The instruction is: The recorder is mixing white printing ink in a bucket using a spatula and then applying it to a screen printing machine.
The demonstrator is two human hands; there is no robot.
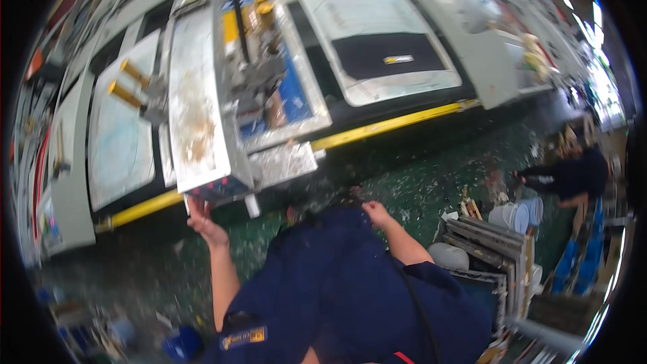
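My left hand reaches up to the front end of a long white machine housing. Its fingers are stretched out at the lower edge of a dark control panel and appear to touch it. No object shows in that hand. My right hand is held in front of my body, fingers curled in, with nothing visible in it. Right of the housing sits a printing screen frame with blue mesh and a squeegee carriage above it. Two yellow handles stick out on the housing's left side.
A white pallet carries a dark fabric piece; another pallet lies left. A yellow rail runs along the machine's front. Stacked frames and white buckets stand at right, near another person.
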